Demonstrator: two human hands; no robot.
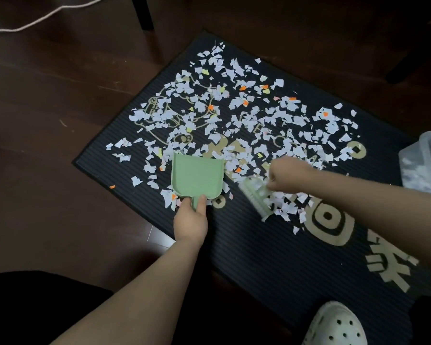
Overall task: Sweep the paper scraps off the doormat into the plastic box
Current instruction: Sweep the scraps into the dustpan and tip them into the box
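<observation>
A black ribbed doormat (259, 257) with gold print lies on the floor, strewn with many white, orange and yellow paper scraps (234, 113). My left hand (190, 220) grips the handle of a green dustpan (197, 175), which lies flat on the mat among the scraps. My right hand (288, 174) grips a pale green brush (255, 199), blurred, its bristles down on the mat beside a small heap of scraps (288, 205). A clear plastic box (426, 163) with scraps inside stands at the mat's right edge.
Dark wooden floor (60, 145) surrounds the mat. A white cord (42, 17) runs across the far left, with dark furniture legs (142, 12) behind. My white perforated clog (339, 324) rests on the mat's near edge. One orange scrap (112, 187) lies off the mat.
</observation>
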